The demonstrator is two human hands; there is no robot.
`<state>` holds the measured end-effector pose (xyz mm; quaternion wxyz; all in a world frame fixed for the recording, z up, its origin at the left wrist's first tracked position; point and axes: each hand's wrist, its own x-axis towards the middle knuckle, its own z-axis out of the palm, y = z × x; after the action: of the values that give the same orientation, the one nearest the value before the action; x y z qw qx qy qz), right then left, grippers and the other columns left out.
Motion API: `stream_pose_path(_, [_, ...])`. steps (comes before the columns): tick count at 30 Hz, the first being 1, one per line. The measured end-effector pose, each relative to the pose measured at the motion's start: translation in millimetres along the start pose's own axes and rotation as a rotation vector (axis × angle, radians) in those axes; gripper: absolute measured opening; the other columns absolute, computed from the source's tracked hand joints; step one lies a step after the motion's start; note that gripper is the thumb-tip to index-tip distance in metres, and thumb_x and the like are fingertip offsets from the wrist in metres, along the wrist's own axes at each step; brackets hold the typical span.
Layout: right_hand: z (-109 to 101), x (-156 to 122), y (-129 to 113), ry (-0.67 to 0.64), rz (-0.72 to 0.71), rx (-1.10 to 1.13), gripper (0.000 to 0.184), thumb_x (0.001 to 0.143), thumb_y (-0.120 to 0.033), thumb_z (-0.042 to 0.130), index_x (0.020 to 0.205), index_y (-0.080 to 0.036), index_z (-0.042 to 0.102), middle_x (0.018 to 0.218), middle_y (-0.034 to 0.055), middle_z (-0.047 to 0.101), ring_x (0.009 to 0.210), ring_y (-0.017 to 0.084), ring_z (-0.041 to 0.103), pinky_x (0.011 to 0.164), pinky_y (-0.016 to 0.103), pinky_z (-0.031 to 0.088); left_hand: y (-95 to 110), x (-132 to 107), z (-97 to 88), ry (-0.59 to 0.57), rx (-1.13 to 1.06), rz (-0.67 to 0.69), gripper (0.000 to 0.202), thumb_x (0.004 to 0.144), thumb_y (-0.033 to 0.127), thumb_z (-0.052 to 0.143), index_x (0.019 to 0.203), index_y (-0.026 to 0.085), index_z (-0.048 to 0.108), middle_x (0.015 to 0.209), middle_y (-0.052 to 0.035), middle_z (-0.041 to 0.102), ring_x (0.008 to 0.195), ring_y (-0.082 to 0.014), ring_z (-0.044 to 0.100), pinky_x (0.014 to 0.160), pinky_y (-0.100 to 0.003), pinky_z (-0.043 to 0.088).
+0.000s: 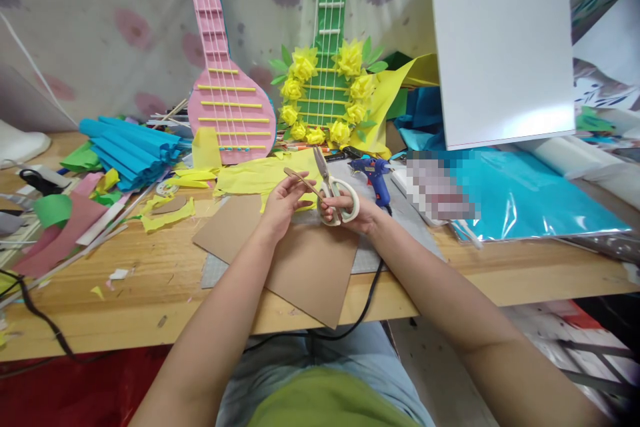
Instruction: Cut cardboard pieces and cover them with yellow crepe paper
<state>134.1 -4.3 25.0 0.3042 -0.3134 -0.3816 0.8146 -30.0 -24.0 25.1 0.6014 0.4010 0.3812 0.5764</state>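
My right hand [350,215] grips white-handled scissors [334,195], blades pointing up and away. My left hand [286,201] pinches a thin brown strip of cardboard [299,179] that runs toward the scissor blades. Both hands hover above a brown cardboard sheet [305,267] lying on a grey cutting mat [215,270] at the table's front edge. Yellow crepe paper [250,177] lies just beyond the hands.
A blue glue gun [373,173] with a black cord sits right of the scissors. Pink [227,100] and green [327,80] paper guitars lean at the back. Blue folded paper [130,150], a white board [505,53] and teal foil [525,197] flank them. Scraps litter the wooden table [150,300].
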Motion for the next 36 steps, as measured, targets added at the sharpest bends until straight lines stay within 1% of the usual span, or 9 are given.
stream_pose_path(2, [-2,-1,-1,-0.071,0.024,0.039,0.036,0.053,-0.023,0.077,0.077,-0.015,0.052,0.06,-0.0044,0.05,0.051,0.005,0.046,0.05,0.021,0.04,-1,0,-0.2,-0.011,0.022,0.034,0.027,0.064,0.033,0.071,0.085,0.02,0.063,0.084,-0.0016,0.064,0.08,-0.0126,0.06,0.068,-0.023,0.05])
stream_pose_path(5, [-2,-1,-2,-0.107,0.02,0.005,0.033,0.057,-0.029,0.075,0.072,-0.016,0.049,0.058,-0.0049,0.045,0.049,0.005,0.04,0.048,0.021,0.037,-1,-1,1.1,-0.056,0.035,0.074,0.027,0.064,0.035,0.072,0.084,0.02,0.063,0.078,0.0005,0.06,0.077,-0.0119,0.059,0.07,-0.026,0.052])
stream_pose_path(9, [-5,-3,-7,-0.052,-0.063,-0.235,0.039,0.067,-0.054,0.06,0.069,-0.019,0.044,0.054,-0.0056,0.036,0.045,0.005,0.03,0.044,0.022,0.029,-1,0,1.3,-0.03,0.069,0.086,0.024,0.063,0.035,0.072,0.076,0.017,0.062,0.07,0.0018,0.058,0.066,-0.0098,0.058,0.066,-0.026,0.053])
stream_pose_path(12, [-10,-6,-11,0.094,-0.228,-0.639,0.044,0.07,-0.063,0.05,0.075,-0.019,0.043,0.059,-0.0044,0.039,0.049,0.007,0.032,0.046,0.023,0.029,1,2,-3.1,0.039,0.139,0.076,0.027,0.06,0.035,0.074,0.07,0.016,0.058,0.064,0.0026,0.057,0.059,-0.009,0.057,0.061,-0.024,0.052])
stream_pose_path(15, [-15,-10,-14,0.243,-0.309,-1.191,0.043,0.064,-0.057,0.06,0.074,-0.019,0.043,0.066,-0.0023,0.046,0.059,0.011,0.04,0.053,0.023,0.03,5,5,-10.6,0.104,0.188,0.073,0.03,0.057,0.036,0.075,0.069,0.016,0.056,0.063,0.0022,0.059,0.06,-0.0104,0.06,0.063,-0.026,0.052])
stream_pose_path(18, [-16,-12,-14,0.247,-0.301,-1.47,0.04,0.065,-0.055,0.06,0.075,-0.019,0.044,0.068,-0.0018,0.05,0.061,0.012,0.042,0.055,0.023,0.028,9,7,-18.7,0.125,0.167,0.066,0.031,0.058,0.036,0.074,0.072,0.016,0.057,0.069,0.0007,0.062,0.066,-0.013,0.063,0.07,-0.03,0.052])
stream_pose_path(24, [-15,-14,-13,0.178,-0.301,-1.61,0.045,0.064,-0.06,0.059,0.076,-0.019,0.049,0.066,-0.0007,0.051,0.058,0.012,0.041,0.053,0.022,0.024,14,9,-32.5,0.073,0.212,0.07,0.029,0.06,0.035,0.073,0.078,0.017,0.059,0.074,-0.0012,0.066,0.068,-0.0147,0.065,0.068,-0.03,0.053])
stream_pose_path(29, [-14,-15,-11,0.219,-0.33,-1.655,0.045,0.064,-0.062,0.059,0.075,-0.019,0.05,0.064,-0.0003,0.051,0.056,0.012,0.04,0.052,0.022,0.023,15,9,-34.6,0.066,0.246,0.105,0.029,0.06,0.037,0.072,0.077,0.017,0.058,0.072,-0.0005,0.066,0.066,-0.0132,0.065,0.067,-0.028,0.053])
stream_pose_path(36, [-11,-14,-8,0.286,-0.336,-1.675,0.043,0.067,-0.061,0.056,0.075,-0.019,0.052,0.062,0.0006,0.053,0.054,0.012,0.041,0.053,0.023,0.023,14,10,-30.6,0.127,0.186,0.107,0.036,0.054,0.039,0.077,0.069,0.015,0.054,0.066,0.0,0.063,0.06,-0.0127,0.064,0.065,-0.027,0.054])
